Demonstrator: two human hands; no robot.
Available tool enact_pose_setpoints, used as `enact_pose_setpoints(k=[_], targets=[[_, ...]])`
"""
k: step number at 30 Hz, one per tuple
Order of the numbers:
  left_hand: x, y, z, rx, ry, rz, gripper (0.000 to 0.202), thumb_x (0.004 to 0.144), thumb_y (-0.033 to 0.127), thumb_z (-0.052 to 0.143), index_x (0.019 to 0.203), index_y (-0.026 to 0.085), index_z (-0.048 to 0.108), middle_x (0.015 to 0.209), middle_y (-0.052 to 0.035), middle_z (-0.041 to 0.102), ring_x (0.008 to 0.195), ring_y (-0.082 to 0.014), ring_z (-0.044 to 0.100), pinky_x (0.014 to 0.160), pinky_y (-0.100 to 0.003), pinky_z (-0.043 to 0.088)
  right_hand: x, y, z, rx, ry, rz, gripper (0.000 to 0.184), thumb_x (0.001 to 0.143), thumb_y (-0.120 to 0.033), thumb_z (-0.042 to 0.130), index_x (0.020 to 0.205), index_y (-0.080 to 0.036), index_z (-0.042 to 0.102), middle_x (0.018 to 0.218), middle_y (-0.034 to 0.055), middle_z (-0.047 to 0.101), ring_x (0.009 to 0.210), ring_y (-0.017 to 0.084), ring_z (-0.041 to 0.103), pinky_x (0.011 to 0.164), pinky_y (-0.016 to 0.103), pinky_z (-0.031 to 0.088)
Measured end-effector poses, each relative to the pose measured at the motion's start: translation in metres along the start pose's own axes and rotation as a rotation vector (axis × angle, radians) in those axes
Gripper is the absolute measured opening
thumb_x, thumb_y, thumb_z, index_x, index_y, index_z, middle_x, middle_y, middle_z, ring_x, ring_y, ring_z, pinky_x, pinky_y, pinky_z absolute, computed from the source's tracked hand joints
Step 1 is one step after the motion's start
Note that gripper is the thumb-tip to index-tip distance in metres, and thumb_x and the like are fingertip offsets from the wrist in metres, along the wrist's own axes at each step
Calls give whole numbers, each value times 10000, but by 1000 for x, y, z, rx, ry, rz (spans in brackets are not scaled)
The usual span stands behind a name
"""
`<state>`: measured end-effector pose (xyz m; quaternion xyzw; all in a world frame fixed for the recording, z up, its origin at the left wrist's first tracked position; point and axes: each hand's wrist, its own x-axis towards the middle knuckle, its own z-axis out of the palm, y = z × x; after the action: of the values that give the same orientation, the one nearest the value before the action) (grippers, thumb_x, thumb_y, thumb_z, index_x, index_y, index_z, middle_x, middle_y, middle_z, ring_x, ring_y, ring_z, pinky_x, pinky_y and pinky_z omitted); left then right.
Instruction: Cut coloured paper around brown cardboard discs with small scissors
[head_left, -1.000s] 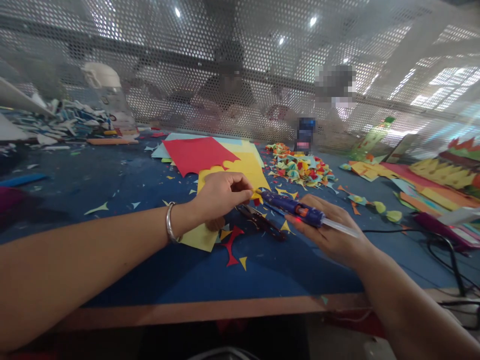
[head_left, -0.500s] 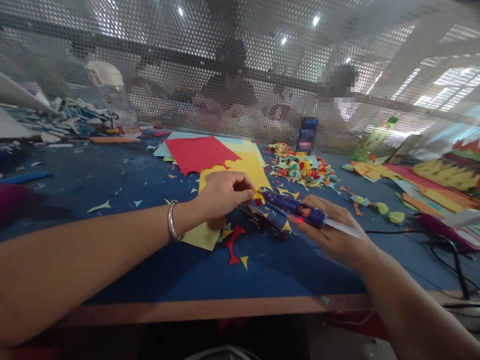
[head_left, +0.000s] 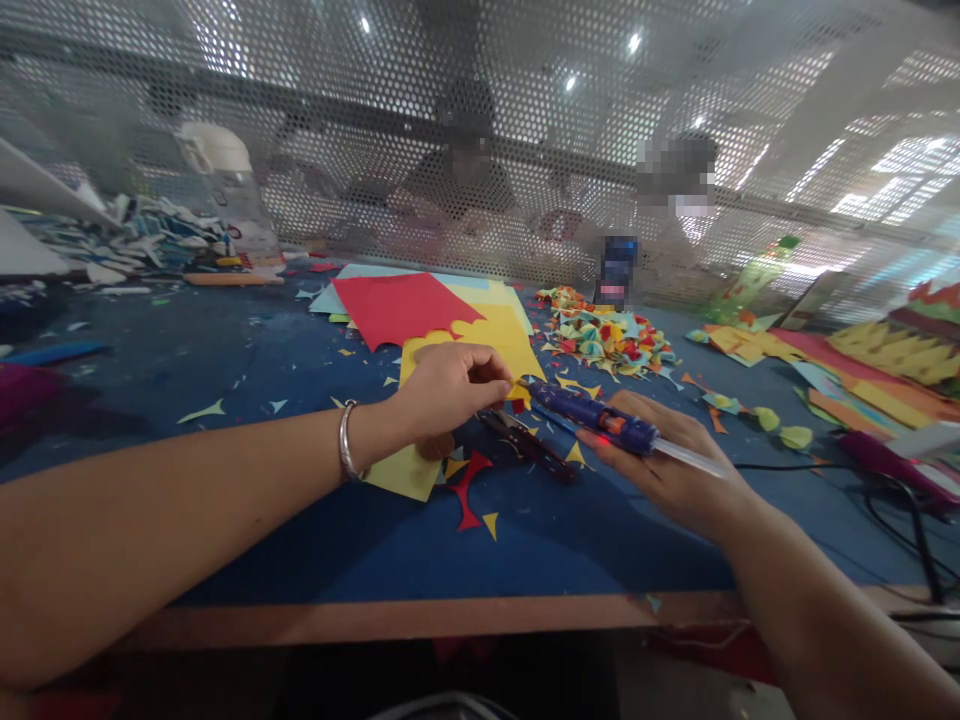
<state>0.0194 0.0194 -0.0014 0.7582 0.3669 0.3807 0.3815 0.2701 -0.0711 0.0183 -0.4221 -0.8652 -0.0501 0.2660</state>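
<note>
My left hand (head_left: pixel 448 388), with a silver bangle at the wrist, is closed in a pinch on a small paper piece held right at the tip of the glue gun. My right hand (head_left: pixel 667 455) grips a blue glue gun (head_left: pixel 592 415) with a red light on its side and a clear glue stick sticking out behind; its nozzle points left at the pinched piece. Under my left hand lies a yellow paper sheet (head_left: pixel 480 345). Dark scissors (head_left: pixel 529 445) rest on the blue table just in front of both hands.
A red sheet (head_left: pixel 397 305) lies on other coloured sheets behind. A heap of folded paper bits (head_left: pixel 607 340) sits to the right, with paper strips and black cables (head_left: pixel 892 500) at far right. Red and yellow scraps litter the blue tabletop (head_left: pixel 247 370). A perforated metal screen with people behind it closes the back.
Nothing has visibly changed apart from a slight shift of the view; both hands keep their positions and grips.
</note>
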Motion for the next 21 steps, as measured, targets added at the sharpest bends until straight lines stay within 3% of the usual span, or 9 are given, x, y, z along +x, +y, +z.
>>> enact_pose_setpoints(k=[11, 21], targets=[[1, -2, 0, -8, -9, 5, 121, 772, 281, 689, 803, 165, 703, 733, -28, 695, 661, -133, 606, 622, -256, 468, 0, 1, 1, -23, 27, -15, 220, 1010, -378, 500, 868, -228, 575, 777, 48, 619, 670, 204, 600, 621, 331, 480], [0, 0, 1, -122, -8, -39, 94, 752, 249, 716, 792, 164, 712, 728, -22, 694, 658, -128, 607, 643, -267, 478, 1, -1, -2, -74, 52, 78, 202, 993, -404, 529, 878, -239, 537, 744, 14, 625, 630, 181, 610, 595, 293, 455]])
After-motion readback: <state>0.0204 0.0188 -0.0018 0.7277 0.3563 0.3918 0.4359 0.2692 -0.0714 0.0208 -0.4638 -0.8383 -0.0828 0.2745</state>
